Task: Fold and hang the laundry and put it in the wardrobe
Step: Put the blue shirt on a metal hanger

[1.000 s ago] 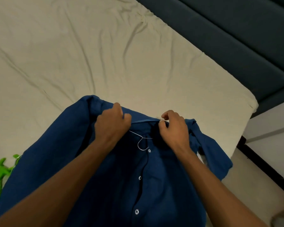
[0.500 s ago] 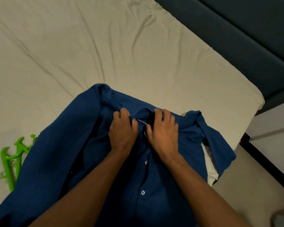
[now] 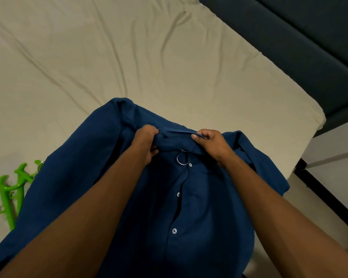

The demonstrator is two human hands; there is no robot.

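— Blue cotton is bunched in both my fists. What do you want to know?

— What exactly are you gripping?

— The collar of the blue shirt [image 3: 141, 197], at the middle of the frame. My left hand [image 3: 146, 144] has its fingers curled tight round the collar's left end; my right hand [image 3: 211, 145] pinches the right end, thumb on top. The collar edge [image 3: 176, 132] is pulled taut between them, running left to right across the frame.

— And the hanger?

— Only its metal hook [image 3: 181, 159] shows, a small wire loop poking out at the neck opening just below the collar, between my wrists and a little nearer my right. The hanger's body is hidden under the fabric, so I cannot tell how its arms sit in the shoulders.

— Where does the shirt lie from there?

— It lies from my grip towards the bottom of the frame, button placket [image 3: 178, 197] running down the centre, sleeves spilling to lower left and right, over the beige bedsheet [image 3: 129, 57].

— Anything else nearby?

— Green plastic hangers [image 3: 10, 195] at the left edge, partly under the sleeve.

— Next move?

— I judge the collar needs settling round the hook; then either hand can drop to it, the right being closer.
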